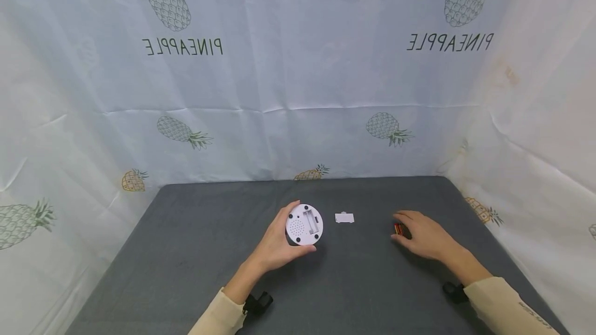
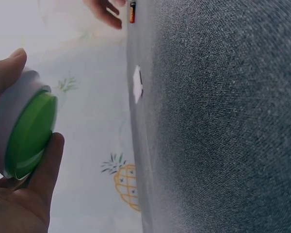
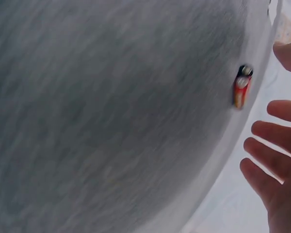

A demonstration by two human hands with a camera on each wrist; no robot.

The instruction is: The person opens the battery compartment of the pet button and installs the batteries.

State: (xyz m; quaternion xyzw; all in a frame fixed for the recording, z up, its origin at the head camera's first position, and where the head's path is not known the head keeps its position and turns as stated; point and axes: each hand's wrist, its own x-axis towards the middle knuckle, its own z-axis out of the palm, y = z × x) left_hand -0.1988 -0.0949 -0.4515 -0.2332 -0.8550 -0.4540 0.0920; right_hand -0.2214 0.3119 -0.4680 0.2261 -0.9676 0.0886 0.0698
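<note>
My left hand grips a round white device by its edge, thumb and fingers on opposite sides. The device's back faces the head camera, showing speaker holes, small dark feet and an uncovered battery compartment. In the left wrist view its other side bulges out as a green dome. Over on the right, my right hand hovers over the table, fingers spread and nothing held. Red-and-black batteries lie side by side on the table just beyond its fingertips, partly hidden by the hand in the head view.
A small white battery cover lies flat on the dark grey table, between the two hands. White curtains printed with pineapples hang behind the table and along both sides.
</note>
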